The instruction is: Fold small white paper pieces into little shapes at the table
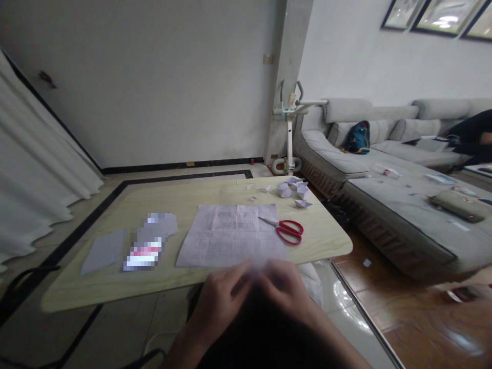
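Note:
My left hand point(226, 289) and my right hand point(282, 287) meet at the table's near edge, fingers closed in a pinch. A small pale piece of paper point(262, 264), blurred by motion, shows between their fingertips; its shape cannot be made out. Just beyond lies a large creased sheet of printed paper point(230, 233). Red-handled scissors point(286, 230) rest on its right side, blades pointing left. Farther back at the right are several folded paper shapes point(284, 190), and small paper scraps point(264, 189) lie left of them.
The light wooden table point(326, 236) has rounded corners. On its left lie a white paper sheet point(103, 251) and a pixelated item point(144, 253). A grey sofa point(407, 220) with a blue bag point(358, 137) stands at right, where a person's dark sleeve point(471, 130) shows.

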A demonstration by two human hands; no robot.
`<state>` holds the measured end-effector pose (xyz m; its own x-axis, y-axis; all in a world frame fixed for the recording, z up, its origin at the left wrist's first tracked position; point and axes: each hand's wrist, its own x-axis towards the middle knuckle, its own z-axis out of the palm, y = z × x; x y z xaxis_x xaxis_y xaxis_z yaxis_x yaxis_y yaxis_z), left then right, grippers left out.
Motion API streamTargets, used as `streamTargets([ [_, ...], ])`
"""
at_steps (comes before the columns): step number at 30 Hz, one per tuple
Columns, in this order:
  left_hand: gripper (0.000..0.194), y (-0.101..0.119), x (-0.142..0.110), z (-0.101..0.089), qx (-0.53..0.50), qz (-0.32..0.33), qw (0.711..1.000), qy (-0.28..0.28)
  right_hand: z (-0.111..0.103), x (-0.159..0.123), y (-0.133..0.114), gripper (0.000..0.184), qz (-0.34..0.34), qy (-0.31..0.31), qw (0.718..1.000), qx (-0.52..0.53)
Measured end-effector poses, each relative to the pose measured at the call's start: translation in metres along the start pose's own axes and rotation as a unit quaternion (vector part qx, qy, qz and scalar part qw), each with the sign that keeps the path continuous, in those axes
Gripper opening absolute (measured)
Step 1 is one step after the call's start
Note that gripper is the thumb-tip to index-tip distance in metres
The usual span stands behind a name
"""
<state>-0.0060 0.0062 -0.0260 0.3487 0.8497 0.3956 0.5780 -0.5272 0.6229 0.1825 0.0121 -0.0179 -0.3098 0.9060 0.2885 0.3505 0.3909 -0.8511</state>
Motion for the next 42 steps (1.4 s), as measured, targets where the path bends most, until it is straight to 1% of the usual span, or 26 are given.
streamTargets([
  [3, 0.03, 0.007, 0.001, -0.001, -0.064, -0.035, 0.997, -0.007, 0.001, 0.0, 0.002, 0.028, -0.002, 0.006, 1.0, 0.012],
  [5, 0.03, 0.011, 0.001, 0.0, -0.095, -0.053, 0.994, -0.008, 0.001, 0.001, 0.002, 0.023, 0.002, 0.009, 0.999, 0.039],
  [8, 0.029, 0.013, 0.0, 0.001, -0.121, -0.07, 0.99, -0.01, 0.001, 0.002, -0.001, 0.017, 0.018, -0.002, 0.996, 0.089],
  [13, 0.029, 0.015, 0.001, 0.001, -0.141, -0.081, 0.987, -0.014, 0.001, 0.003, -0.006, 0.018, 0.052, 0.006, 0.992, 0.116],
  [20, 0.028, 0.017, 0.001, 0.0, -0.169, -0.099, 0.981, -0.001, 0.003, 0.001, -0.008, 0.019, 0.06, 0.007, 0.99, 0.129],
  [28, 0.03, 0.018, 0.0, 0.003, -0.181, -0.109, 0.977, 0.006, 0.005, 0.001, -0.005, 0.019, 0.063, 0.03, 0.987, 0.142],
  [30, 0.029, 0.017, 0.0, 0.003, -0.156, -0.1, 0.983, 0.016, 0.006, 0.001, -0.005, 0.02, 0.054, 0.037, 0.989, 0.132],
  [32, 0.029, 0.015, 0.0, 0.005, -0.115, -0.078, 0.99, 0.028, 0.007, 0.001, -0.004, 0.019, 0.041, 0.043, 0.992, 0.11],
  [36, 0.031, 0.011, 0.0, 0.01, -0.035, -0.025, 0.998, 0.052, 0.011, 0.0, 0.001, 0.01, -0.009, 0.068, 0.997, 0.023],
  [38, 0.033, 0.01, 0.001, 0.011, -0.011, -0.016, 0.998, 0.055, 0.013, 0.0, 0.005, 0.005, -0.044, 0.074, 0.996, -0.027],
  [40, 0.034, 0.01, 0.001, 0.012, 0.001, -0.019, 0.998, 0.054, 0.015, -0.001, 0.006, 0.009, -0.072, 0.079, 0.992, -0.072],
  [42, 0.034, 0.01, 0.001, 0.012, 0.004, -0.026, 0.998, 0.056, 0.015, -0.001, 0.006, 0.011, -0.084, 0.083, 0.987, -0.107],
])
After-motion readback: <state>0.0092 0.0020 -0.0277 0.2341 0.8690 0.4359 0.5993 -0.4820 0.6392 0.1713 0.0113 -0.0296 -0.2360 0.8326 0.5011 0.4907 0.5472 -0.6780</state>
